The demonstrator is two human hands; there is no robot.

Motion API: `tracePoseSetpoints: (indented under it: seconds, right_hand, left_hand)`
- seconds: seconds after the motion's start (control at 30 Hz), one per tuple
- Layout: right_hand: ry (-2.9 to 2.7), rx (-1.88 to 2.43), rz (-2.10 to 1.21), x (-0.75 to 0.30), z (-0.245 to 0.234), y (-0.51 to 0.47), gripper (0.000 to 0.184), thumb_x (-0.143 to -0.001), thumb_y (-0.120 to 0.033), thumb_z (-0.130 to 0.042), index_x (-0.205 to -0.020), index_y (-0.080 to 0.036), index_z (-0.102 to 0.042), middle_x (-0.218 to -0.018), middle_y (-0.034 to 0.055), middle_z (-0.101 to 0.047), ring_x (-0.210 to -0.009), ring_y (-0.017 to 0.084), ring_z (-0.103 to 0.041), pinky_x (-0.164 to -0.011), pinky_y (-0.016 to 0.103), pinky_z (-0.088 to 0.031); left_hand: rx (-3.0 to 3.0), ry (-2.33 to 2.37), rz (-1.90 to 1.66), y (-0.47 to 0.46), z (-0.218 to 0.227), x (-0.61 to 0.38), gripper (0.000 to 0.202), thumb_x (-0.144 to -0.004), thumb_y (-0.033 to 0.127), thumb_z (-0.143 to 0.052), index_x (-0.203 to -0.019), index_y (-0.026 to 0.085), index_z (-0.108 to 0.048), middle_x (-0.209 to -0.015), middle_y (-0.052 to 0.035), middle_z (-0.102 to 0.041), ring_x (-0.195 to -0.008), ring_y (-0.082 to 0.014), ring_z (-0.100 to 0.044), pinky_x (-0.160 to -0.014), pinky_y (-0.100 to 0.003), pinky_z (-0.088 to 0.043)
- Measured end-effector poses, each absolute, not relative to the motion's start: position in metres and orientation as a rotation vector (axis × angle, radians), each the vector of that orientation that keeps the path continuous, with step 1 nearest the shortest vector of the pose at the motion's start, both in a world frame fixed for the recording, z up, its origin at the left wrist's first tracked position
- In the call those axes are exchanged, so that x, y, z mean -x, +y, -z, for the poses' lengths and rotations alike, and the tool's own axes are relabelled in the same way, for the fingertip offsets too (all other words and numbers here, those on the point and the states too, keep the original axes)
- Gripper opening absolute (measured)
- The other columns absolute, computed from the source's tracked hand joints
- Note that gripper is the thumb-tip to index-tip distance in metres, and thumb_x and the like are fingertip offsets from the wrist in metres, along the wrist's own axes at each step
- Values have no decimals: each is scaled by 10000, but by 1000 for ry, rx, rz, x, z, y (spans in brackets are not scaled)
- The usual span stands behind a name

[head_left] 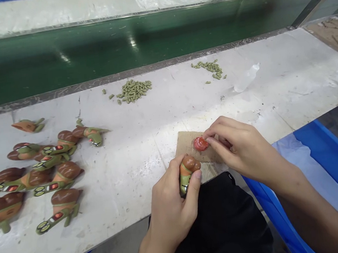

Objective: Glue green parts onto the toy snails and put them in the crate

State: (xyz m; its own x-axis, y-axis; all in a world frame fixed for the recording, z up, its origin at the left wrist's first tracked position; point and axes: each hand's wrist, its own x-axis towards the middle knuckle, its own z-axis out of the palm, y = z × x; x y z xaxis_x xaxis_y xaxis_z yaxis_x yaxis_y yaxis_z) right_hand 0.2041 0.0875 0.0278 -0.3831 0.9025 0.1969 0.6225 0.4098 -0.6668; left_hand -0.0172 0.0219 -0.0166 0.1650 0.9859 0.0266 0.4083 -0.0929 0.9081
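Observation:
My left hand (pixel 171 204) is wrapped round a brown and green toy figure (pixel 188 170), holding it upright at the near edge of the white table (pixel 135 146). My right hand (pixel 234 145) is just to its right, fingers pinched on a small red disc-shaped piece (pixel 200 143) that rests on a brown cardboard square (pixel 189 142). The two hands are close together but apart.
Several finished brown and green toy figures (pixel 41 172) lie at the left of the table. Two heaps of small green pellets (pixel 133 90) (pixel 211 69) lie near the far edge, beside a green conveyor belt (pixel 118 47). A blue bin (pixel 327 166) stands at the right.

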Motion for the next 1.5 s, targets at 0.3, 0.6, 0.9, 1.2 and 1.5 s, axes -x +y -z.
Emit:
tracePoseSetpoints:
  seconds: [0.3, 0.6, 0.9, 1.2, 1.5]
  right_hand:
    - [-1569, 1355, -960, -194, -24, 64, 146, -1136, -226, -728, -1046, -257, -838, -1046, 19, -831, -758, 140, -723, -667, 270, -603]
    - [-1085, 1263, -1259, -173, -10, 34, 44, -1085, -313, -867, -1076, -324, -909, -1045, -4, -899, -947, 165, -883, -837, 214, -746]
    - [-1097, 1247, -1248, -172, -4, 33, 99, -1096, -270, -853, -1091, -341, -922, -1050, -33, -892, -977, 133, -883, -884, 171, -729]
    - [-1284, 1364, -1015, -177, -5, 37, 112, -1110, -243, -806, -1108, -325, -882, -1077, -28, -883, -964, 159, -848, -846, 257, -706]
    - [-2049, 1355, -463, -203, -32, 75, 199, -1109, -33, -648, -1057, -164, -788, -1033, 78, -769, -871, 193, -743, -740, 325, -591]
  left_hand:
    - [-1466, 1206, -939, 20, 7, 26, 119, -1223, 348, -599, -1256, 326, -712, -1055, 30, -765, -942, -165, -739, -875, -260, -587]
    - [-1228, 1092, -1008, 18, 14, 16, 163, -1213, 432, -680, -1353, 420, -762, -1146, 31, -798, -1036, -165, -774, -937, -265, -636]
    - [-1296, 1105, -994, 19, 16, 17, 192, -1214, 399, -679, -1384, 408, -768, -1215, 20, -842, -1084, -190, -786, -956, -303, -652]
    - [-1286, 1137, -1004, 20, 18, 16, 177, -1223, 417, -655, -1357, 364, -758, -1126, 0, -819, -973, -191, -784, -881, -326, -652]
    - [-1368, 1192, -1037, 19, 23, 12, 176, -1253, 367, -580, -1385, 383, -695, -1212, 17, -837, -890, -157, -756, -939, -355, -637]
